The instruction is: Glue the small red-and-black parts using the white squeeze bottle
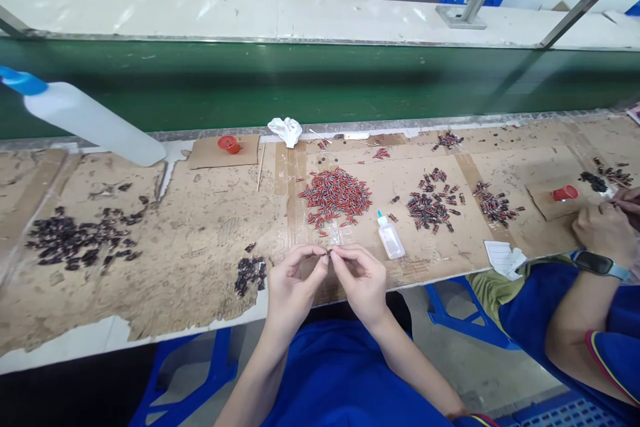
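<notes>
My left hand (293, 283) and my right hand (361, 277) meet over the near edge of the bench, fingertips pinched together on a tiny dark part (330, 252). Just beyond them lies a heap of small red parts (336, 195). A small white glue bottle (390, 237) lies right of my right hand. A little pile of dark parts (251, 272) sits left of my left hand.
Cardboard (200, 240) covers the bench, with dark part piles at left (83, 237) and right (433, 203). Red caps (229, 143), a white rag (286, 130) and a large white bottle (85, 119) lie behind. A co-worker's hand (607, 230) works at right. A green conveyor (320, 80) runs beyond.
</notes>
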A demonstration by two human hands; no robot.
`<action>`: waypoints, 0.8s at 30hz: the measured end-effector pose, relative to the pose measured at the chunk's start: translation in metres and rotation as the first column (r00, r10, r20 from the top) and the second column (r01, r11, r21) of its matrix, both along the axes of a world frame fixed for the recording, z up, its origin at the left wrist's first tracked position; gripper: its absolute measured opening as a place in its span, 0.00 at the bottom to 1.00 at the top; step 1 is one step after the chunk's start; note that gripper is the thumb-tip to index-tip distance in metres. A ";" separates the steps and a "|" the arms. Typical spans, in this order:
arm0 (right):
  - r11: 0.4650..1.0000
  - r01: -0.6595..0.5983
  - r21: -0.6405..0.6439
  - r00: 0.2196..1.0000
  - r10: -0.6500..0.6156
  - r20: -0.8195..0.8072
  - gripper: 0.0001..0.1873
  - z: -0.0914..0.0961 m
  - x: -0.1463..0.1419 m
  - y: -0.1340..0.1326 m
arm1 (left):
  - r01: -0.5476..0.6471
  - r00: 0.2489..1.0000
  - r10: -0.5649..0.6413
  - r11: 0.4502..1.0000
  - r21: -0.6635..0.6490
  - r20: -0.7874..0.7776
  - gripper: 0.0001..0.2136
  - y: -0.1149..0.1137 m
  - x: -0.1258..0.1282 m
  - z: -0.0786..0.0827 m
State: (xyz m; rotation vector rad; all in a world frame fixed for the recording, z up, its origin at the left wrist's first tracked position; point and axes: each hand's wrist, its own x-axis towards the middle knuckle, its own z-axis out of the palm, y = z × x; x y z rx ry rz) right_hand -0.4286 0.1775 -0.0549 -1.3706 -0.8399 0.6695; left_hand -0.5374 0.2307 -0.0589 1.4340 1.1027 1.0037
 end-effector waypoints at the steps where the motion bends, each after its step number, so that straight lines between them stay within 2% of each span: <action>1: 1.000 0.003 -0.003 1.000 -0.003 -0.018 0.04 0.000 0.000 0.000 | 0.002 1.000 -0.002 1.000 -0.008 0.006 0.08 -0.001 0.001 -0.001; 6: 0.994 0.101 -0.037 0.978 -0.106 -0.182 0.09 -0.004 -0.003 0.000 | 0.049 0.998 -0.050 0.999 0.024 0.035 0.08 -0.004 0.009 -0.002; 10: 0.987 0.158 -0.042 0.973 -0.163 -0.162 0.10 -0.011 0.010 -0.001 | 0.138 0.985 -0.116 0.972 0.188 -0.127 0.08 0.001 0.010 0.007; 12: 0.970 0.237 -0.050 0.969 -0.240 -0.051 0.11 -0.013 0.028 -0.003 | 0.176 0.959 -0.102 0.945 0.275 -0.263 0.11 0.011 0.001 0.011; 14: 0.930 0.363 -0.050 0.928 -0.356 0.115 0.13 -0.014 0.052 -0.005 | 0.154 0.917 0.006 0.917 0.367 -0.400 0.12 0.026 -0.017 0.012; 15: 0.902 0.429 -0.042 0.886 -0.411 0.216 0.13 -0.014 0.065 -0.007 | 0.130 0.881 0.082 0.905 0.404 -0.467 0.12 0.034 -0.027 0.010; 17: 0.865 0.501 -0.019 0.780 -0.441 0.444 0.14 -0.012 0.086 -0.010 | 0.104 0.765 0.202 0.898 0.427 -0.612 0.12 0.048 -0.049 0.004; 19: 0.852 0.523 0.005 0.657 -0.407 0.634 0.14 -0.010 0.097 -0.013 | 0.096 0.622 0.246 0.918 0.384 -0.744 0.14 0.059 -0.066 -0.004; 21: 0.852 0.524 0.001 0.563 -0.347 0.750 0.15 -0.010 0.096 -0.016 | 0.066 0.519 0.231 0.949 0.308 -0.823 0.14 0.064 -0.075 -0.011; 22: 0.852 0.523 -0.023 0.536 -0.308 0.786 0.16 -0.011 0.092 -0.017 | 0.046 0.495 0.220 0.960 0.278 -0.841 0.14 0.065 -0.077 -0.013; 24: 0.848 0.518 -0.111 0.520 -0.208 0.828 0.19 -0.015 0.082 -0.020 | 0.026 0.504 0.201 0.969 0.247 -0.840 0.14 0.066 -0.076 -0.017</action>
